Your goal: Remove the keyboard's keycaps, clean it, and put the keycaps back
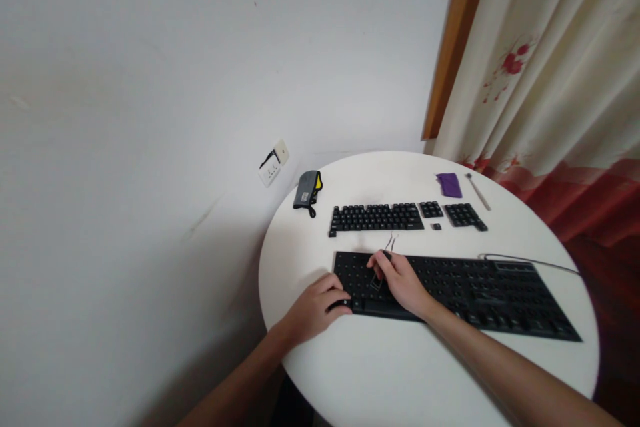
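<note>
1. Our left hand (315,307) presses flat on the keyboard base's (450,290) left end, near the surface's front-left edge.
2. Our right hand (400,280) is pinched shut on a wire keycap puller (385,265).
3. Puller looks thin and springy, so grip its handle; base seems stiff and light.
4. Pulled keycaps (376,217) lie behind the base.

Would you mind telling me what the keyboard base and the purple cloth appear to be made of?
The keyboard base looks like matte black plastic, with dull, even light on it. The purple cloth seems to be soft fabric, since it lies limp and slightly rumpled.
</note>
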Available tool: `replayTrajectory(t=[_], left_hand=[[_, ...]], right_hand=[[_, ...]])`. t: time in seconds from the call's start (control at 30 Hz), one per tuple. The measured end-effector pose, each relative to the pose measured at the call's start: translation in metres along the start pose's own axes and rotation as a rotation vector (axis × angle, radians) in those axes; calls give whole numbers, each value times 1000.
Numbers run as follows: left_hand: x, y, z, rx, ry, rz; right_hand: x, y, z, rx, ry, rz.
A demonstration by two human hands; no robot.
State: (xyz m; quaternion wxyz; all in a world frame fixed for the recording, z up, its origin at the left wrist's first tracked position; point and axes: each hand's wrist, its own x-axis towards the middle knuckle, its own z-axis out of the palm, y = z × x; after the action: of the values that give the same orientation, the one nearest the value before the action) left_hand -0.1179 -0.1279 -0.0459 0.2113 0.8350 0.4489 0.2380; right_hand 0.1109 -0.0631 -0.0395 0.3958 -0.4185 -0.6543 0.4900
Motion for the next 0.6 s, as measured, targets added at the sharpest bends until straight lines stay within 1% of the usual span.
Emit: replayTrajectory(t=[0.17,0.37,0.47,0.6], left_hand=[[-2,1,5,35,47,28],[0,3,5,30,62,27],[-1,3,5,-34,105,-24],[3,-1,3,-101,202,-84]], right_hand=[[1,4,1,-4,11,-11],[2,5,1,-4,10,-9],[2,5,1,-7,12,-8],[1,4,0,-3,13,-9]])
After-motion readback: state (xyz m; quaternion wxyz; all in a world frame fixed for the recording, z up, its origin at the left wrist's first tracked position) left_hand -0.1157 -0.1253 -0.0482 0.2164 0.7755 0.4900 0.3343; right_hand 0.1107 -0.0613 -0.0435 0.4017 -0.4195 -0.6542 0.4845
